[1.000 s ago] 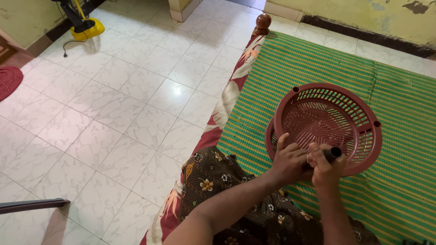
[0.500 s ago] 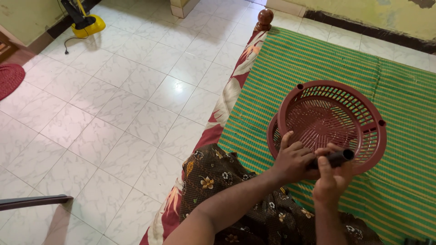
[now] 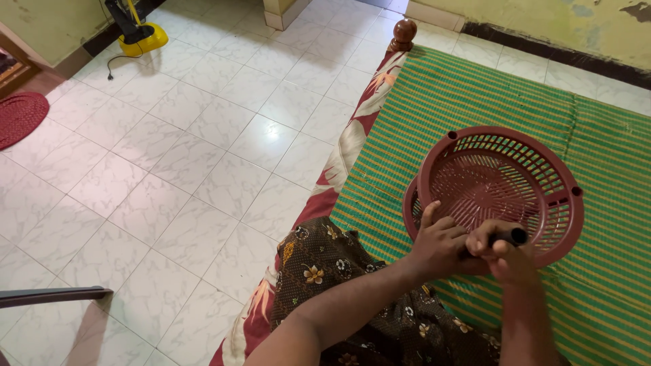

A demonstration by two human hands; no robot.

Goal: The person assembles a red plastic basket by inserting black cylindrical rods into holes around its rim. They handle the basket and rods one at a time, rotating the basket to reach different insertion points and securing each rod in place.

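A round maroon plastic basket (image 3: 498, 186) with a slotted wall rests on a second, like basket (image 3: 409, 207) on a green striped mat (image 3: 468, 95). My left hand (image 3: 441, 244) grips the basket's near rim, thumb up along the wall. My right hand (image 3: 505, 254) is closed around a short black tube (image 3: 510, 236), held level at the rim close to my left hand. Three small holes show in the top basket's rim.
The mat covers a bed with a maroon floral sheet (image 3: 346, 152) and a wooden corner knob (image 3: 405, 31). White floor tiles lie to the left, with a yellow fan base (image 3: 141, 39), a red round rug (image 3: 20, 116) and a dark bar (image 3: 51, 296).
My right hand has turned the black tube and lowered it a little against the basket's near rim. My left hand has stayed on the rim.
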